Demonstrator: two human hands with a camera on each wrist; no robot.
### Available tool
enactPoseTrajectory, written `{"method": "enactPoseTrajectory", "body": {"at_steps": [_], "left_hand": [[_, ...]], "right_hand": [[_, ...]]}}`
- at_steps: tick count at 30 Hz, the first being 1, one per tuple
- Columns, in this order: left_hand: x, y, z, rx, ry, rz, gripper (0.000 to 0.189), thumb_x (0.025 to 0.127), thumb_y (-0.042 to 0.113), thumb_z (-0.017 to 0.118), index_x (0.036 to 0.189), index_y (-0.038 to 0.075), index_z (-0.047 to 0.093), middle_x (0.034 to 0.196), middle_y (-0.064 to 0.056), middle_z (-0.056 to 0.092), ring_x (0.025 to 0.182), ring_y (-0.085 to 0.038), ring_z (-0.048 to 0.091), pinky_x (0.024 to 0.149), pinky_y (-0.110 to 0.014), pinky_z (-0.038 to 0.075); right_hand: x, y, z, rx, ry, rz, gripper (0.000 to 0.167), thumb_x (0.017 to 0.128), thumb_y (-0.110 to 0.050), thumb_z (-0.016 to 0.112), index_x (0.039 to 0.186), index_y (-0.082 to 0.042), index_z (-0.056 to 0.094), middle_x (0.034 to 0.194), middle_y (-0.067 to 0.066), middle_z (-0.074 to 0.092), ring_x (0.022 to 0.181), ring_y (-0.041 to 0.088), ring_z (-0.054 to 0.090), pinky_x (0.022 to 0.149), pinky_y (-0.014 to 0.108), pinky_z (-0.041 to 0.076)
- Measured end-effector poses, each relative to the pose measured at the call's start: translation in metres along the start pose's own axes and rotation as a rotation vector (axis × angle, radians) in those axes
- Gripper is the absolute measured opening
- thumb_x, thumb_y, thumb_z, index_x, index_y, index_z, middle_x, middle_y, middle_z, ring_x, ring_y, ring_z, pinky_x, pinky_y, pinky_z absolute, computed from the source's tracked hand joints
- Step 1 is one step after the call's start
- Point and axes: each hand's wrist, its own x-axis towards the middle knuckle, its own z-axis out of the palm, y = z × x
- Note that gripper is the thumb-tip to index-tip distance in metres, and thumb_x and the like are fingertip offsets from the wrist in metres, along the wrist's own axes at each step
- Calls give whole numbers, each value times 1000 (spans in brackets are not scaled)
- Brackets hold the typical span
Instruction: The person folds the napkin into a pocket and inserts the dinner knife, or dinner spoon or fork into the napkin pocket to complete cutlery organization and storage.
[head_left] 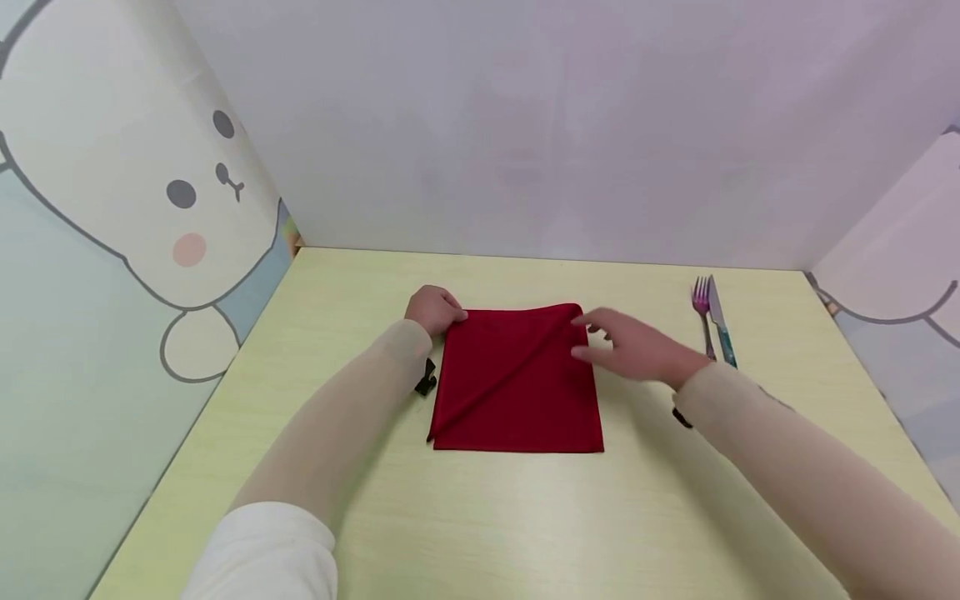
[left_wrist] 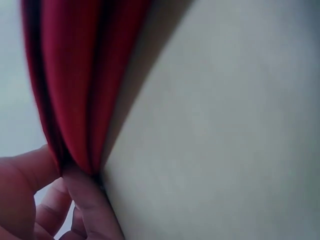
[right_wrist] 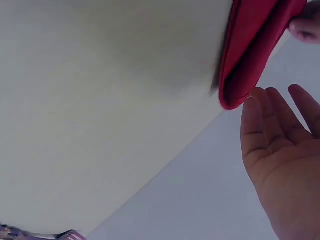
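A red cloth napkin [head_left: 517, 383] lies folded into a square on the table, with a diagonal fold line running from its near left corner to its far right corner. At the far left corner my left hand [head_left: 435, 310] pinches the fabric between thumb and finger; the left wrist view shows the napkin's layers [left_wrist: 90, 90] hanging into that pinch. My right hand [head_left: 637, 343] is beside the far right corner, its fingers extended and slightly spread. In the right wrist view its fingertips [right_wrist: 251, 107] are close to the folded red corner [right_wrist: 232, 95]; whether they touch is unclear.
To the right, a fork [head_left: 702, 304] with a purplish sheen and a knife [head_left: 722, 325] with a teal handle lie side by side, partly behind my right forearm. The pale wooden table [head_left: 510, 525] meets a light wall covering [head_left: 510, 167] at the back.
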Motion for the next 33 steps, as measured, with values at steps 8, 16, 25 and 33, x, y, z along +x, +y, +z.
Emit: {"method": "enactPoseTrajectory", "body": {"at_steps": [8,16,25,33], "left_hand": [[0,4,-1,34,-9,-11,13,91,23,79,90,10,79,95,-3,71,88,-24,59,77,-36,50],[1,9,0,69,-14,-2,13,92,23,78,89,11,79,95,-2,71,91,-23,59,80,-36,50],[0,11,-1,88,-13,-11,14,91,22,78,85,9,79,91,-4,72,87,-23,59,79,-37,50],[-2,12,0,116,-20,-21,16,92,22,78,85,8,78,83,-4,70,79,-21,57,71,-34,48]], "right_hand": [[65,23,-14,108,63,130,56,104,-39,60,146,-3,52,144,17,51,120,34,54,98,51,47],[88,32,-15,94,36,169,30,104,-36,61,107,-7,69,99,7,62,86,24,52,77,39,43],[91,43,-14,20,-39,191,34,103,-35,65,81,-9,62,69,-1,46,66,18,42,66,35,37],[86,41,-14,14,-16,200,25,100,-28,69,87,-7,64,77,2,54,72,19,47,68,35,39]]}}
